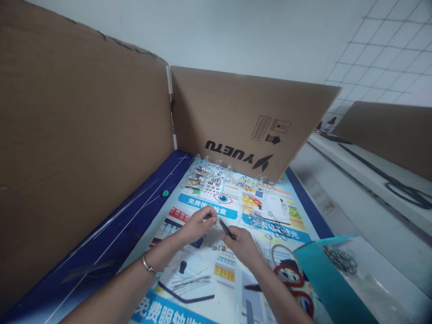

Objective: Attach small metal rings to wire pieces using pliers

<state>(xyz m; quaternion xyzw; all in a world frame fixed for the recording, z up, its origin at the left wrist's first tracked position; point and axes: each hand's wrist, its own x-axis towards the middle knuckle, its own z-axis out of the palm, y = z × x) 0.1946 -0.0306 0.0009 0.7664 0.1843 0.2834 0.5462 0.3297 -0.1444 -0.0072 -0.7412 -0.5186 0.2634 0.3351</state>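
Note:
My right hand [241, 244] is wrapped round dark-handled pliers [225, 228], whose tips point up and left toward my left hand [200, 223]. The thumb and fingers of my left hand are pinched together just beside those tips. Whatever sits between them is too small to make out. A bracelet circles the left wrist. Below the hands, several thin straight wires [191, 282] lie on the printed sheet [197, 258]. Small wire pieces [219, 246] lie just under the fingers. Dark and silver wire loops [275, 228] lie to the right of the pliers.
Cardboard panels [84, 112] stand along the left and back. Shiny wire pieces [216, 167] are heaped by the back panel. Red-handled scissors [289, 275] lie beside my right forearm. A teal-edged box [337, 281] holds metal rings [340, 259]. A small green ball [165, 193] sits at left.

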